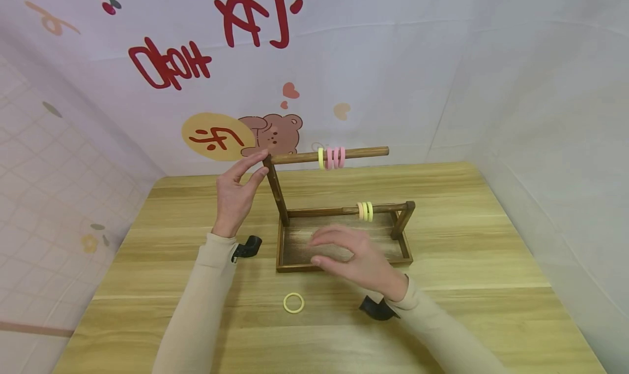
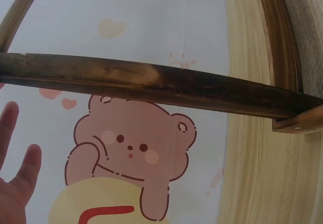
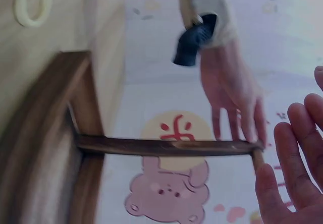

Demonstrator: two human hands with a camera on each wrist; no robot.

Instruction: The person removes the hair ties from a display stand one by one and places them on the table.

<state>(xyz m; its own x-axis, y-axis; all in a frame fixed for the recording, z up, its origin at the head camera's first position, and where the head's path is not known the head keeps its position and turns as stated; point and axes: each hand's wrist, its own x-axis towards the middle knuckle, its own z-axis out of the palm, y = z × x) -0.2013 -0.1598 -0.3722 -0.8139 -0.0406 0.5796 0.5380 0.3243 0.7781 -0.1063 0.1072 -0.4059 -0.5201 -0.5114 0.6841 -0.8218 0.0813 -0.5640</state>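
At the left of the wooden rack [image 1: 278,196], my left hand [image 1: 235,196] pinches the top corner of the tall post between thumb and index finger. My right hand [image 1: 361,256], slightly blurred, hovers over the front of the rack's tray with loosely bent fingers and holds nothing. Its fingers [image 3: 297,158] look spread in the right wrist view. On the upper bar [image 1: 368,152] hang a yellow ring [image 1: 321,159] and three pink rings [image 1: 336,158]. The lower bar [image 1: 324,212] carries a peach ring and two yellow rings [image 1: 369,211]. A loose pale yellow ring [image 1: 294,303] lies in front of the tray.
The rack stands on a wood-grain table [image 1: 457,243] close to a white printed backdrop [image 1: 393,63] with a cartoon bear. White sheeting also hangs at both sides. A black wrist mount [image 1: 378,308] sticks out by the right cuff, and another [image 1: 248,247] by the left.
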